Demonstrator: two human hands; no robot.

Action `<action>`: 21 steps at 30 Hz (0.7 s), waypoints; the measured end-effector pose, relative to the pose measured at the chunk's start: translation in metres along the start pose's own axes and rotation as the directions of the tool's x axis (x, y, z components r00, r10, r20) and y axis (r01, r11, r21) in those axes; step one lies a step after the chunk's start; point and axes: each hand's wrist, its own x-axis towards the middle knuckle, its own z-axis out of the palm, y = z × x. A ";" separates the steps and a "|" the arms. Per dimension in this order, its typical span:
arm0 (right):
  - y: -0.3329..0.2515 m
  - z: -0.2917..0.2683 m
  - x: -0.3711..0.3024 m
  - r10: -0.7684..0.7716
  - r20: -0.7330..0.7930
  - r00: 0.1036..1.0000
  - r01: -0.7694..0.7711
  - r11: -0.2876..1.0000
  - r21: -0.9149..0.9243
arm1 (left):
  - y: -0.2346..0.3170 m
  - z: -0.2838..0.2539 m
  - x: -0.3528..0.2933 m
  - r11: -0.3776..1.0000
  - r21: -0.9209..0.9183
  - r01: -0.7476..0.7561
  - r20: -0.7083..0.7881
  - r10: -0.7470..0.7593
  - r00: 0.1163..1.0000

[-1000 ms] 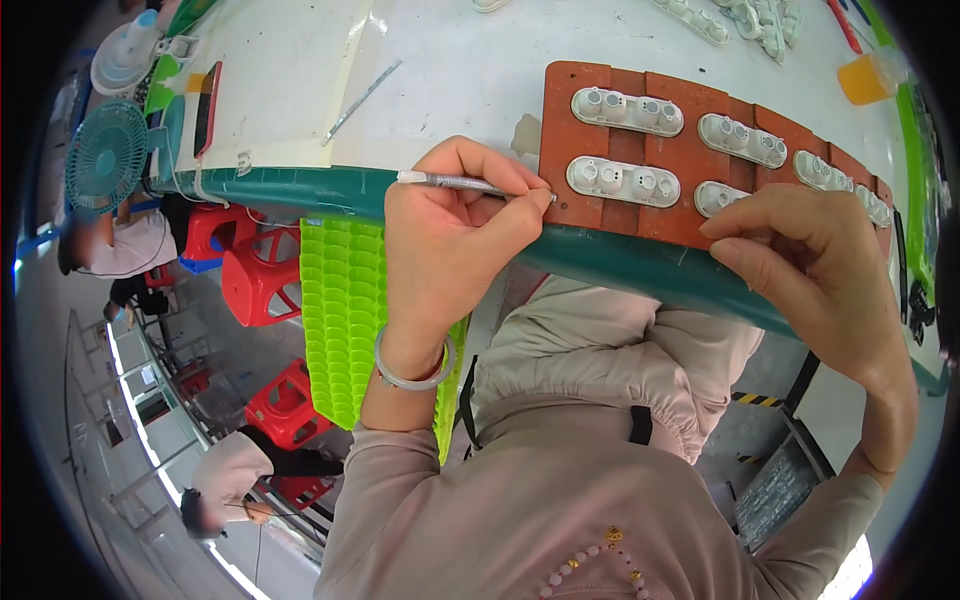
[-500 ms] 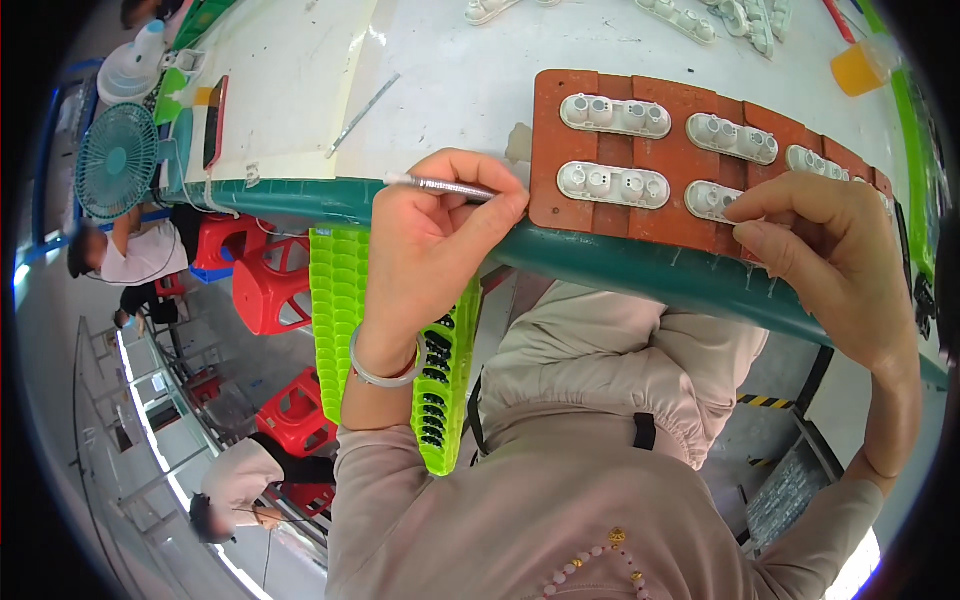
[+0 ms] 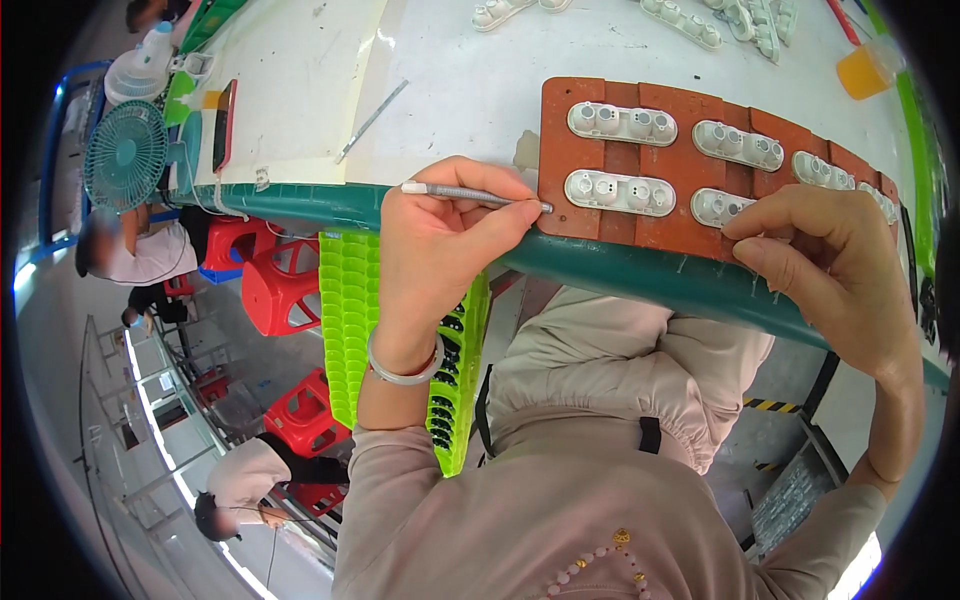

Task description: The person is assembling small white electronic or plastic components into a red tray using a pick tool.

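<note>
My left hand [image 3: 440, 235] is closed around a slim grey pen-like rod [image 3: 470, 194] with a white end. Its darker tip reaches the left edge of a brown-red block [image 3: 622, 223]. White oval parts [image 3: 620, 193], each with several round cups, sit in rows on that block. Some of the cups hold small grey discs. At the block's near edge, beside a white oval part [image 3: 712, 206] in the lower row, my right hand [image 3: 835, 265] has its thumb and index finger nearly together. Anything between those fingertips is too small or hidden to make out.
More white parts [image 3: 680, 20] lie at the table's far side, near a container of orange liquid [image 3: 865, 72]. A thin metal strip [image 3: 372, 122], a phone [image 3: 225, 125] and a green fan [image 3: 125, 155] are to the left. Lime-green trays [image 3: 350, 330] hang below the table edge.
The rod in my left hand has turned a little, and its tip now shows by the block's edge. My right hand stays nearly in place. The whole view has shifted slightly.
</note>
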 end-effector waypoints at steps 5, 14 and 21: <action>0.003 0.002 0.002 -0.038 0.006 0.999 0.038 0.999 0.021 | 0.001 0.000 0.004 0.999 0.039 -0.020 0.012 0.019 1.000; 0.003 -0.001 0.005 -0.011 0.023 1.000 0.011 1.000 0.005 | 0.002 0.004 0.003 0.997 0.078 0.021 0.012 -0.022 1.000; 0.000 0.004 0.007 -0.186 -0.243 0.952 0.174 0.982 -0.068 | 0.003 -0.010 0.004 0.996 0.076 -0.039 0.076 0.033 0.997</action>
